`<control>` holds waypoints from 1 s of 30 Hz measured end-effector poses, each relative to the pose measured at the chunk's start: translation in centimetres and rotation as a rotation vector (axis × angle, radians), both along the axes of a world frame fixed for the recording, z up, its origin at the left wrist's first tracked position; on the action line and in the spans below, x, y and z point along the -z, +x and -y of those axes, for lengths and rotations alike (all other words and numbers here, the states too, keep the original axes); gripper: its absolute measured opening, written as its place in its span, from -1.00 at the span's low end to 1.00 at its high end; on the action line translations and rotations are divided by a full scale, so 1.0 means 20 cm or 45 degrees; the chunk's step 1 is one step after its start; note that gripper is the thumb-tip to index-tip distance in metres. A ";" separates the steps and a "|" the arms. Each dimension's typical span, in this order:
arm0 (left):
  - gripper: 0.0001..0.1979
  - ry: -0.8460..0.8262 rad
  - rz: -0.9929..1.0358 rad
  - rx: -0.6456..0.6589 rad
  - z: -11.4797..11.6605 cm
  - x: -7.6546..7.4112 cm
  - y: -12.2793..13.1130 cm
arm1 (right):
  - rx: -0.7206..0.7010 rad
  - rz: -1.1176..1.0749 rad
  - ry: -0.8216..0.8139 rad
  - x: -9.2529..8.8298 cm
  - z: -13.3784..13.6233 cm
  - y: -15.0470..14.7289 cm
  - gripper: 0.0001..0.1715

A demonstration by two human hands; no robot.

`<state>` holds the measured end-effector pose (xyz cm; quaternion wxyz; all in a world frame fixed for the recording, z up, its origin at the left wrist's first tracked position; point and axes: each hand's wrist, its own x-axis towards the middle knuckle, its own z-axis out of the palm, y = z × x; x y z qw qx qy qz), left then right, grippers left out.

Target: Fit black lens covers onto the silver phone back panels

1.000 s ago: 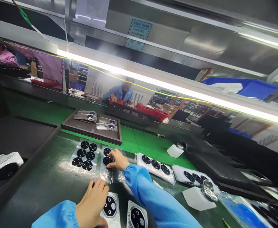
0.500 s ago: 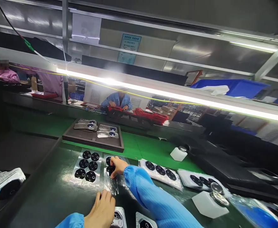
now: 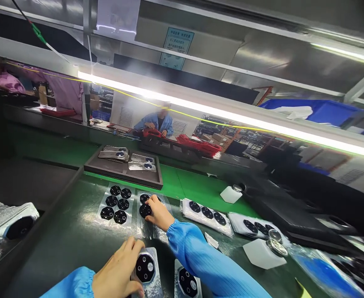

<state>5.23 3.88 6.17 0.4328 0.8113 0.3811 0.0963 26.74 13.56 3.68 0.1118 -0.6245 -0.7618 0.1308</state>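
Observation:
My left hand (image 3: 121, 267) curls around the left side of a silver panel (image 3: 153, 281) bearing a black octagonal disc with round holes. Its thumb lies over the panel's lower left. Farther forward, my right hand (image 3: 158, 213) bends its thumb and index finger onto a black octagonal sticker (image 3: 144, 210) on a clear sheet (image 3: 142, 229). That hand hides part of the sheet. A fuller sheet of similar black stickers (image 3: 111, 201) lies to the left. A second silver panel (image 3: 179, 273) with a black disc lies right of the first, partly under my right sleeve.
A brown tray (image 3: 122, 176) with several silver panels stands at the back. Stacked sticker sheets (image 3: 205, 215) lie on the right, near two white bottles with metal tops (image 3: 264, 253) (image 3: 230, 194). Foil-like panels (image 3: 8, 231) are stacked at left. A co-worker (image 3: 157, 124) sits beyond.
The view has tilted down, showing more of both silver panels. My left hand has shifted left and uncovered the near panel's disc. My right hand stays at the same sheet.

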 end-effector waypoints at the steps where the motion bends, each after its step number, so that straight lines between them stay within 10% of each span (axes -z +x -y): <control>1: -0.42 -0.076 0.058 -0.003 0.00 0.00 -0.01 | -0.020 -0.014 0.011 0.00 0.01 0.00 -0.59; 18: -0.31 -1.016 0.597 -0.064 -0.13 0.09 0.09 | -0.077 -0.234 0.256 -0.37 0.40 0.29 -0.57; 30: -0.55 -1.001 0.697 -0.195 -0.23 0.05 0.38 | 0.214 -0.443 0.505 -0.14 0.62 0.56 -0.59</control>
